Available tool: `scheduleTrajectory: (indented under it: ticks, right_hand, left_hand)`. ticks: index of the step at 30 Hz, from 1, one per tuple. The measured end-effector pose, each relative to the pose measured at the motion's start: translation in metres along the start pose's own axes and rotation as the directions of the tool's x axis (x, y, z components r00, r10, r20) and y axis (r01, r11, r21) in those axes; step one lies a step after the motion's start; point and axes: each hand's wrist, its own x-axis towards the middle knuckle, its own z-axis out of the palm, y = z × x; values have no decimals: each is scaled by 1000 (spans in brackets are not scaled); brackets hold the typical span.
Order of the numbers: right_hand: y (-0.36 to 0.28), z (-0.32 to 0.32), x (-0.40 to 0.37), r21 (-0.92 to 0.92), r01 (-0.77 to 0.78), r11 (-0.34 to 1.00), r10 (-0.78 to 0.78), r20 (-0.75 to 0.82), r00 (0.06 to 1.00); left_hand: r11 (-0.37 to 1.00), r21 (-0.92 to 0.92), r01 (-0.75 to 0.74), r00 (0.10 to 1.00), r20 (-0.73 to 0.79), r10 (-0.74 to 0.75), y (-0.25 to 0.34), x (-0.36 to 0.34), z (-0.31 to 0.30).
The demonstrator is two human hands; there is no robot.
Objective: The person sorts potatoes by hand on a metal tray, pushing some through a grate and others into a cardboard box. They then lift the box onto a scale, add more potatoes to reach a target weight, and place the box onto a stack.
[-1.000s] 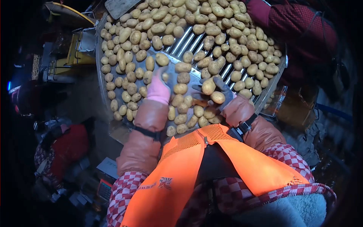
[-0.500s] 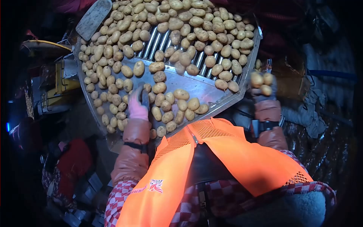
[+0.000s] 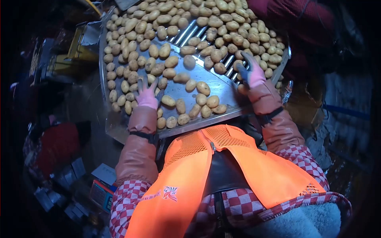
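Note:
Many potatoes [image 3: 171, 61] lie over a metal sorting table [image 3: 222, 87] with a bank of metal rollers [image 3: 186, 35] in it. My left hand [image 3: 147, 95], in a pink and grey glove, rests among potatoes at the table's near left part, its fingers spread and nothing gripped. At the right side, my right hand [image 3: 254, 73], gloved alike, reaches over the rollers' edge with thumb and fingers apart. It is close against several potatoes and holds none that I can see. A short row of potatoes [image 3: 206, 111] lies along the near rim.
A metal scoop [image 3: 126, 3] shows partly at the top edge. Another person's dark red sleeve [image 3: 293, 18] is at the upper right. Below left are a person in red [image 3: 59, 142] and a boxy device [image 3: 101, 194]. A brown box [image 3: 303, 99] stands right of the table.
My right hand, which held several potatoes beyond the table's right edge, is now back over the rollers without them. My left hand's fingers have spread. The view has shifted.

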Motion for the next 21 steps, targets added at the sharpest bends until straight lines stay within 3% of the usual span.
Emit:
scheduleTrajectory:
  ticks: [2,3,4,5,6,8,10,11,12,13,15,17,20,21]
  right_hand:
    - [17,62,13,-366,-18,931,-30,-126,992]
    - [-34,72,9,-461,-177,870,212,26,977]
    - [-47,87,1,-321,-159,933,206,115,972]
    - [-59,102,-8,-172,-163,971,197,204,959]
    - [-88,87,1,-123,-110,986,157,487,859]
    - [-103,90,12,-111,-6,994,88,754,651]
    - [-82,128,45,-18,-7,1000,16,561,828]
    - [-124,114,66,-241,71,968,39,424,905]
    - [-137,117,89,-249,74,966,35,405,914]
    - [-164,111,102,-217,-34,976,137,481,866]
    - [-127,156,123,-250,134,959,12,506,862]
    - [-111,174,128,-164,108,980,11,592,806]
    - [-90,174,128,-72,32,997,25,681,732]
    - [-91,164,125,40,-105,994,51,673,737]
  left_hand:
    - [997,-69,-23,1000,0,23,-20,-28,21]
    - [995,-90,-52,999,-17,51,-28,-42,30]
    - [990,-113,-84,996,-39,80,-33,-53,36]
    - [961,-269,-72,990,-134,37,-32,-65,41]
    - [941,-325,-92,975,-223,18,-34,-77,42]
    - [893,-430,-135,920,-389,-48,-38,-102,45]
    - [879,-468,-90,877,-456,-153,-48,-122,47]
    - [864,-501,-55,861,-461,-213,-57,-131,54]
    - [858,-513,-21,857,-451,-249,-61,-139,56]
    - [851,-525,13,852,-440,-284,-64,-147,58]
    - [839,-541,66,843,-420,-337,-70,-161,66]
    - [837,-538,102,848,-393,-356,-71,-170,68]
    - [864,-495,90,852,-411,-324,-68,-156,63]
    - [869,-491,68,867,-403,-295,-68,-141,55]
